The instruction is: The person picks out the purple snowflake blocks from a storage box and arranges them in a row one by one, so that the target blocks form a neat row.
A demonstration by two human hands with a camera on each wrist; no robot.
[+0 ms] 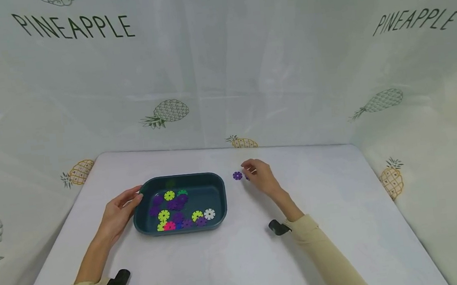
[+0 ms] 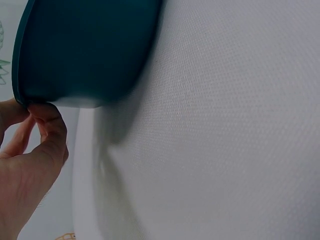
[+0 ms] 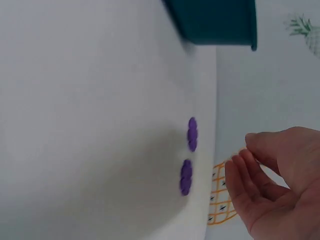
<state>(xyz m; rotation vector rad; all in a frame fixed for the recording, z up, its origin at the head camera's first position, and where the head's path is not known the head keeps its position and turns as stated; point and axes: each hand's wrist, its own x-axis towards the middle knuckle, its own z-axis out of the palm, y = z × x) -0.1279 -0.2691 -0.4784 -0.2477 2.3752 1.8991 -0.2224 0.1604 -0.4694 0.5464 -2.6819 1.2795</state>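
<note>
Pineapple-printed sheeting (image 1: 297,85) rises behind your white desk (image 1: 273,266). Your right hand (image 1: 258,175) hangs just over two loose purple discs (image 1: 237,175), its thumb and bent fingers slightly parted, with nothing visible between them. Your left hand (image 1: 120,212) pinches the rim at the left end of the teal tray (image 1: 206,193). You seem to be reaching for a loose disc (your fingers partly hide one of them in the head view); that calls for lowering the fingertips and closing them gently on an edge, without nudging the disc along. Both lie flat on the desk, near each other, to the right of the tray. They're small, round and notched at the rim like flowers. Inside the tray, more such discs lie scattered, some overlapping, mostly purple and yellow, with pink, blue, green and white among them.
</note>
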